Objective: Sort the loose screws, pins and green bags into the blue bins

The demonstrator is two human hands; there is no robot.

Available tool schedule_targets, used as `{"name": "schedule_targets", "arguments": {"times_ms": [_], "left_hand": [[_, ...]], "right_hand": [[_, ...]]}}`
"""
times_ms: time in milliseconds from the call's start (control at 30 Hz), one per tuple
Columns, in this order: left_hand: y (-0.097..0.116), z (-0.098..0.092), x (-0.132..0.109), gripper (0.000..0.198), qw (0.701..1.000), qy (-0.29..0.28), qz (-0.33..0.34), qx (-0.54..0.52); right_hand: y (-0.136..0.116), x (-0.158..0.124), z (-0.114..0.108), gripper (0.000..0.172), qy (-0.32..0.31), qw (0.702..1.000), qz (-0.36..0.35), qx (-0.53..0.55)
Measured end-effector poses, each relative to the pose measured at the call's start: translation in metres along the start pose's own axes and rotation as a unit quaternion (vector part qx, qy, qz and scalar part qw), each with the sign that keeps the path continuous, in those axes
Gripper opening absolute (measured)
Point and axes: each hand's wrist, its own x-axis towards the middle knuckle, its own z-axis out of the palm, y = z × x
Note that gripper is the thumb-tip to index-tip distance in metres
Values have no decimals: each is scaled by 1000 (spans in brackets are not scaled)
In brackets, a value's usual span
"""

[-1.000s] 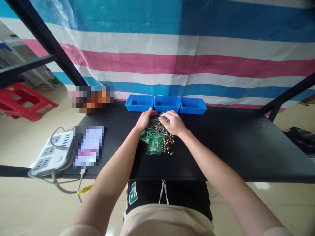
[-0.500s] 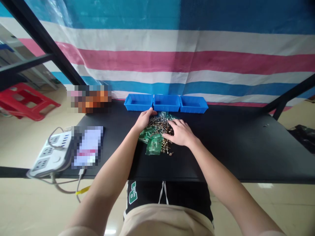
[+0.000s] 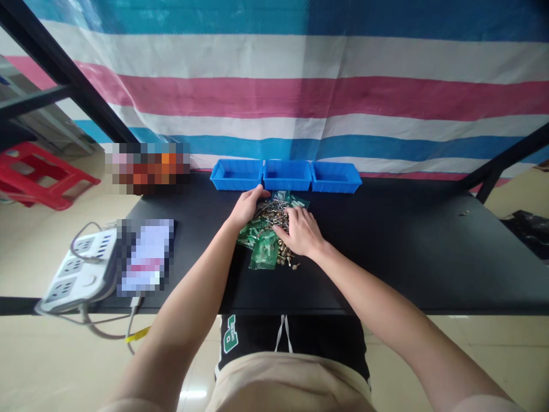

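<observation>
A mixed pile of metal screws (image 3: 274, 216) and small green plastic packets (image 3: 263, 252) lies on the black table. My left hand (image 3: 247, 206) rests along the pile's left side, thumb stretched toward the blue bins, fingers curving round the edge and partly hidden. On the right, my right hand (image 3: 301, 230) lies over the pile with fingers spread and thumb apart, touching the screws. Some brass-coloured pieces (image 3: 285, 253) show below the right thumb. I see nothing gripped in either hand.
Three blue bins (image 3: 287, 176) stand in a row behind the pile. At left are a white power strip (image 3: 79, 269) with cables and a blurred-out flat device (image 3: 148, 254). A red stool (image 3: 45, 174) is on the floor. Tiny pieces (image 3: 464, 213) lie far right on the table (image 3: 407, 246).
My right hand has moved left, further over the screw pile. My left hand stays at the pile's left edge. The whole view has shifted slightly.
</observation>
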Motion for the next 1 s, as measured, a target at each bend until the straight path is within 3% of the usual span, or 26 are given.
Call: {"name": "schedule_targets", "arguments": {"times_ms": [200, 567, 767, 1000], "left_hand": [[2, 0, -1, 72, 1000, -2, 3, 9], [-3, -2, 3, 69, 1000, -6, 20, 7], [0, -8, 2, 67, 999, -45, 11, 9], [5, -13, -6, 58, 995, -94, -13, -14]], "right_hand": [[-1, 0, -2, 45, -17, 999, -30, -5], [0, 3, -9, 48, -56, 997, -13, -41], [11, 6, -13, 38, -35, 999, -16, -32], [30, 14, -12, 41, 38, 997, -19, 70]]}}
